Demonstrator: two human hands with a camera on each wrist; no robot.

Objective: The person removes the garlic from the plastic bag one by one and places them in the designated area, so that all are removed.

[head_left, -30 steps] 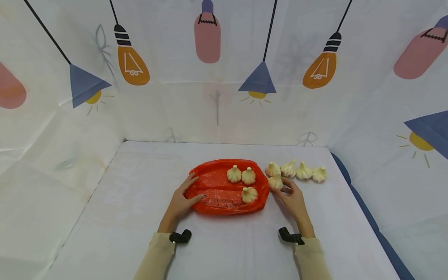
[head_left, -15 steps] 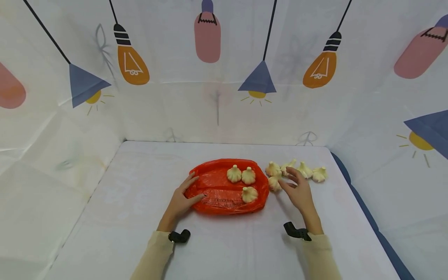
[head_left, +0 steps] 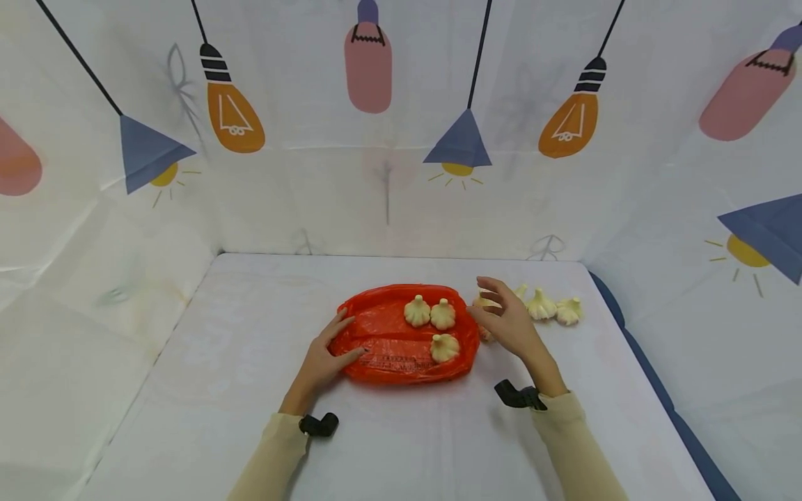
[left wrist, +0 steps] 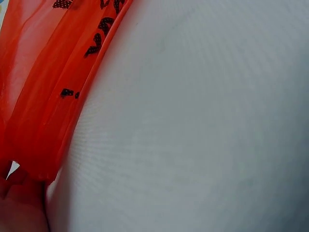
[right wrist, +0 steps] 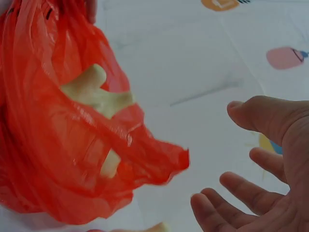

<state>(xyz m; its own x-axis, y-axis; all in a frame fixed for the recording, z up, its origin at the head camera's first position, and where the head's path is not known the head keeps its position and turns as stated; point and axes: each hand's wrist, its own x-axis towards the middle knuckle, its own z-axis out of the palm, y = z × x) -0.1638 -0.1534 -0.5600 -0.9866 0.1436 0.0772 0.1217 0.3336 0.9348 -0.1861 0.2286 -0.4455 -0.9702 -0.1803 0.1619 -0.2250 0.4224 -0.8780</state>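
Red plastic bag with three garlic bulbs lies crosswise between two hands

Nearest, the pale sleeves reach forward over the white worktop, each wrist carrying a black device. The left hand rests on the left end of the red plastic bag, thumb and fingers spread apart; whether it pinches the film cannot be told. The bag's long axis runs from the left hand toward the right hand, which is beside its other end, well parted between thumb and fingers and holding nothing.

In the bag, toward the right hand, the nearest garlic bulb tips its stem away from the person and slightly toward the left hand. Beyond it, a touching pair of garlic bulbs point their stems away. Three more bulbs are partly hidden behind the right hand; to the right of that hand, two loose bulbs sit side by side, stems away, the outer one leaning right.

Farthest beyond both hands stands a white sheet printed with lamps.
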